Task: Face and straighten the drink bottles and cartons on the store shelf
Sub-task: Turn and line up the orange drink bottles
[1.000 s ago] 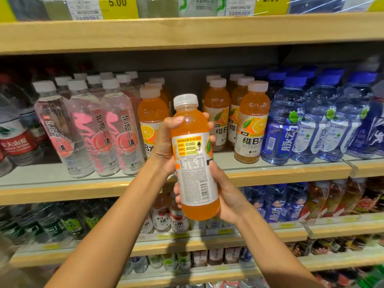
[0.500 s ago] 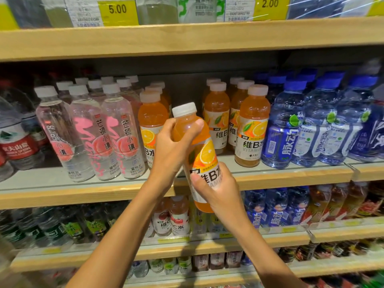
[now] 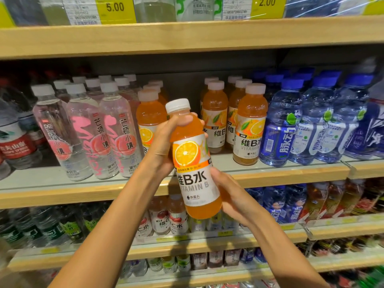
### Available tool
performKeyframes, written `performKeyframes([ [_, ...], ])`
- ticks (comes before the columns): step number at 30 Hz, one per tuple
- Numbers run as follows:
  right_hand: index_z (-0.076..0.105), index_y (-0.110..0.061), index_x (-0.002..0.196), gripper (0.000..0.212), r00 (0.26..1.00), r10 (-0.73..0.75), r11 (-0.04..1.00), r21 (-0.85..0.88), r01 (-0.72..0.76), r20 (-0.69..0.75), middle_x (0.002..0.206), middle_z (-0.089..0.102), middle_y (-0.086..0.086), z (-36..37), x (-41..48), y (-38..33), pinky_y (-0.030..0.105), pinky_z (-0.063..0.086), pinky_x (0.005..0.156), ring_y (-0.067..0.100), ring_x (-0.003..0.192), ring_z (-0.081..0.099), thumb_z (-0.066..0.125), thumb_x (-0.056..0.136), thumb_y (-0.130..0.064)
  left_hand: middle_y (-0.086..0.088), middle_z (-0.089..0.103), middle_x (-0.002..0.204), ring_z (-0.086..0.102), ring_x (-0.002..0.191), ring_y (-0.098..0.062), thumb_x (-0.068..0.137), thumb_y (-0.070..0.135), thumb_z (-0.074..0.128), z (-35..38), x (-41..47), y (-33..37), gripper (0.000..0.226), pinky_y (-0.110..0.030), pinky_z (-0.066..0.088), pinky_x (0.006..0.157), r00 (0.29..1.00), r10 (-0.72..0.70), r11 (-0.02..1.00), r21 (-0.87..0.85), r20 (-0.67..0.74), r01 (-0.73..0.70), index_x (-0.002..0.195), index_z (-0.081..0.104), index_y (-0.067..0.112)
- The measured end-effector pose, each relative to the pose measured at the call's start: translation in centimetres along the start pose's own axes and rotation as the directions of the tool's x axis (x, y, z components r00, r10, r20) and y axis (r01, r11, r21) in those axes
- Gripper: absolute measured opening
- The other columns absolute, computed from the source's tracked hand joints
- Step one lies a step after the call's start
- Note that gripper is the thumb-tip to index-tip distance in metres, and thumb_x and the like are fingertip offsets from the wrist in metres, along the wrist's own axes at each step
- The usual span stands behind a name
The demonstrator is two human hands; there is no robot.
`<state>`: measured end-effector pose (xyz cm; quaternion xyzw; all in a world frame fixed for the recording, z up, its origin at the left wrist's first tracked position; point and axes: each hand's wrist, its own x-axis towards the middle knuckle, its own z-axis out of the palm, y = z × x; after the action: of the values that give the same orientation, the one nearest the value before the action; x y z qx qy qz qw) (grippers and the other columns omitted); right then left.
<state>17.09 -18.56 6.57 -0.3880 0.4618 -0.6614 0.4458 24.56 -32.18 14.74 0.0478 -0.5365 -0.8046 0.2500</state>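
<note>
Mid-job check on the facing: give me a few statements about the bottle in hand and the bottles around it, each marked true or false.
1. The left hand and the right hand both grip the orange bottle. True.
2. Its front label with the orange slice faces the camera. True.
3. The bottle has no cap. False: a white cap is on it.
4. The bottle stands on the shelf. False: it is held tilted in the air in front of the shelf.
5. Blue-capped bottles stand left of the orange row. False: the blue-capped bottles stand right of the shelved orange bottles.
</note>
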Motion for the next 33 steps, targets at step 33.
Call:
performKeyframes([
  [33, 0.033, -0.027, 0.135, 0.082, 0.682, -0.550, 0.713, -0.696, 0.083, -0.483, 0.127, 0.055, -0.007, -4.4, 5.0, 0.7, 0.029, 0.046, 0.096, 0.005, 0.115, 0.054, 0.071, 0.070, -0.061, -0.007, 0.064, 0.086, 0.062, 0.075, -0.023, 0.095, 0.029, 0.041, -6.7, 0.0, -9.3, 0.034, -0.035, 0.051, 0.061, 0.719, 0.231, -0.512, 0.710, 0.656, -0.483, 0.088, 0.067, 0.007],
])
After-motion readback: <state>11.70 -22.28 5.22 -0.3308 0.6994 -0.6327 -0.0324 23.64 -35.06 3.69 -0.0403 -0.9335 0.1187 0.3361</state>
